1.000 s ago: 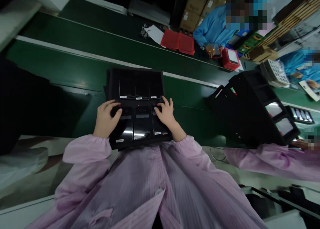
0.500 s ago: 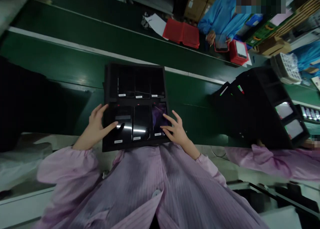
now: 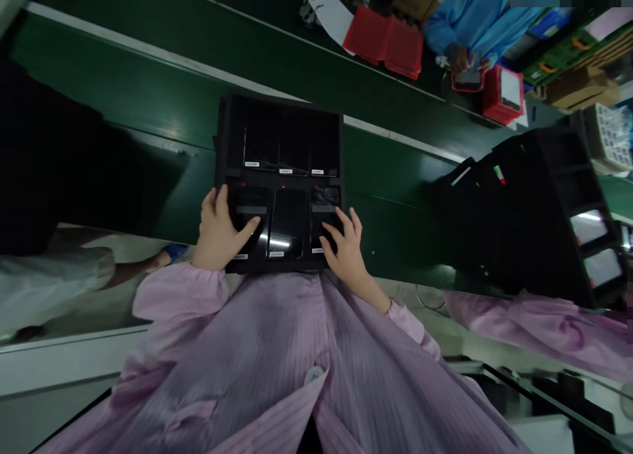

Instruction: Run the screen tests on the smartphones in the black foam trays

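While my left hand (image 3: 217,236) spreads wide at the left edge of the black tray (image 3: 291,179), my right hand (image 3: 349,253), loosely parted, seems to touch the front-right smartphone (image 3: 319,215) lying inside; I favour light, level fingertip pressure there.

A black tray (image 3: 301,181) bears two rows of dark-screened devices (image 3: 289,220); the left hand (image 3: 217,235) is at its left edge, the right hand (image 3: 349,255) at its right; red trays (image 3: 366,35) lie beyond it.
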{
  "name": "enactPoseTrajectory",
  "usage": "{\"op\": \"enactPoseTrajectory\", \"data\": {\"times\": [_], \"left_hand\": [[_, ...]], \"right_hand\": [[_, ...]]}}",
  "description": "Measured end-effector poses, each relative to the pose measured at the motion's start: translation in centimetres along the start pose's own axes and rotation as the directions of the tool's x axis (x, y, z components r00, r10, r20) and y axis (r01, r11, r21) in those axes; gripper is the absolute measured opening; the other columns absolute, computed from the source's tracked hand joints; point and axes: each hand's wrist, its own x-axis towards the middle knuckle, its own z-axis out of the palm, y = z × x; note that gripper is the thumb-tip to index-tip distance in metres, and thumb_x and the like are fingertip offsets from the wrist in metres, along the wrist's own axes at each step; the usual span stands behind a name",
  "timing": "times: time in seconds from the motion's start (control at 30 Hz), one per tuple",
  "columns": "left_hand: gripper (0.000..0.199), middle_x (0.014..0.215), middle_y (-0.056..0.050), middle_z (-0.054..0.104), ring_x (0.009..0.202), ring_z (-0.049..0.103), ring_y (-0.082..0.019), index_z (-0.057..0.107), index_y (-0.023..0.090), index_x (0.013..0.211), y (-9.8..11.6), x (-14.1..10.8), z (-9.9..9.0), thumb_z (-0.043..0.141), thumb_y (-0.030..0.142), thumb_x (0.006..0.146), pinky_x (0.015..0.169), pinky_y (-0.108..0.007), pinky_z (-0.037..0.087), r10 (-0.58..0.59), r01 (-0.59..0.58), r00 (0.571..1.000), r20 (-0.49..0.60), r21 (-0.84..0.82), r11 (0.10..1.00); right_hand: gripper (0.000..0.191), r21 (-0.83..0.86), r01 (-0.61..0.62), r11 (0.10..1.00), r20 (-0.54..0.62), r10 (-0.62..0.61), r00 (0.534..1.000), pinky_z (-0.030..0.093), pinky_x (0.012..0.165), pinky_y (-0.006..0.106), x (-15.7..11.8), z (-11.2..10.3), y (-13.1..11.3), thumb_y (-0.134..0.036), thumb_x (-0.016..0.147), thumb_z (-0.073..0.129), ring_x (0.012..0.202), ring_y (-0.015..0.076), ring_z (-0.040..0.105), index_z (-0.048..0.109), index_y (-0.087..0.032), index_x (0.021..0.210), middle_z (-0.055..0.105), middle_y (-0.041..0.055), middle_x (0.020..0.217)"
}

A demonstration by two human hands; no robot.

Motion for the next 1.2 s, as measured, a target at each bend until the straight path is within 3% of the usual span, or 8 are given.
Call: {"op": "enactPoseTrajectory", "data": {"times": [0.13, 0.37, 0.53, 0.7, 0.97, 1.1, 1.2], "left_hand": [[0.112, 0.174, -0.032, 0.022, 0.158, 0.027, -0.063, 0.037, 0.018, 0.167, 1.5, 0.9, 0.9, 0.084, 0.060, 0.074, 0.121, -0.086, 0.029, -0.046, 0.043, 0.999, 0.029, 0.105, 0.994], [0.110, 0.176, -0.029, 0.021, 0.155, 0.033, -0.060, 0.035, 0.021, 0.167, 0.6, 2.6, 0.9, 0.086, 0.050, 0.073, 0.118, -0.084, 0.038, -0.081, 0.075, 0.995, 0.058, 0.097, 0.992], [0.115, 0.178, -0.029, 0.019, 0.155, 0.034, -0.059, 0.032, 0.020, 0.170, 2.3, 2.0, 0.2, 0.085, 0.045, 0.071, 0.116, -0.080, 0.042, -0.091, 0.065, 0.990, 0.104, 0.231, 0.971], [0.109, 0.177, -0.030, 0.023, 0.152, 0.038, -0.059, 0.034, 0.016, 0.170, 3.6, 1.4, 0.5, 0.080, 0.042, 0.075, 0.116, -0.080, 0.041, -0.121, 0.106, 0.992, 0.043, 0.253, 0.962], [0.107, 0.178, -0.024, 0.024, 0.151, 0.039, -0.058, 0.041, 0.025, 0.168, 3.4, 1.2, 1.1, 0.084, 0.036, 0.071, 0.116, -0.081, 0.041, -0.121, 0.116, 0.993, 0.013, 0.178, 0.977], [0.105, 0.175, -0.030, 0.026, 0.151, 0.040, -0.059, 0.041, 0.017, 0.167, 3.9, 0.9, 0.4, 0.084, 0.035, 0.073, 0.115, -0.081, 0.042, -0.103, 0.100, 0.995, 0.005, 0.178, 0.979], [0.106, 0.175, -0.034, 0.025, 0.152, 0.038, -0.060, 0.038, 0.013, 0.168, 4.4, 0.7, 0.1, 0.084, 0.033, 0.075, 0.116, -0.082, 0.040, -0.112, 0.105, 0.993, 0.028, 0.187, 0.977]], "right_hand": [[0.035, 0.043, 0.038, 0.998, 0.074, -0.041, 0.996, 0.033, 0.134, 0.069, -0.4, 1.0, -2.4, -0.035, 0.106, 0.057, 0.169, 0.0381, 0.023, 0.079, -0.022, 0.130, 0.048, 0.0118, 0.171], [0.045, 0.002, -0.074, 0.997, 0.174, 0.072, 0.982, 0.022, 0.134, 0.077, 1.1, 2.5, -5.1, -0.044, 0.103, 0.063, 0.171, 0.0463, 0.008, 0.075, -0.012, 0.131, 0.032, 0.0206, 0.180], [0.050, -0.004, -0.102, 0.995, 0.212, 0.100, 0.972, 0.016, 0.134, 0.078, 3.2, 3.0, -5.5, -0.044, 0.104, 0.059, 0.172, 0.0450, 0.002, 0.070, -0.009, 0.138, 0.023, 0.0209, 0.183], [0.053, -0.014, -0.105, 0.994, 0.227, 0.106, 0.968, 0.017, 0.135, 0.076, 4.2, 2.9, -5.8, -0.042, 0.103, 0.061, 0.172, 0.0459, 0.002, 0.067, -0.007, 0.143, 0.023, 0.0198, 0.183], [0.062, 0.039, -0.028, 0.999, 0.179, 0.021, 0.984, 0.021, 0.138, 0.069, 4.0, 3.5, -5.6, -0.050, 0.103, 0.062, 0.172, 0.0437, -0.001, 0.064, -0.010, 0.150, 0.028, 0.0146, 0.182], [0.057, -0.011, -0.083, 0.997, 0.166, 0.083, 0.983, 0.019, 0.135, 0.075, 3.2, 2.6, -4.7, -0.049, 0.102, 0.064, 0.172, 0.0457, -0.002, 0.068, -0.013, 0.146, 0.026, 0.0136, 0.183], [0.053, -0.054, -0.160, 0.986, 0.067, 0.163, 0.984, 0.019, 0.132, 0.080, 2.0, 1.0, -3.1, -0.047, 0.105, 0.060, 0.172, 0.0470, -0.004, 0.068, -0.013, 0.145, 0.025, 0.0149, 0.183]]}}
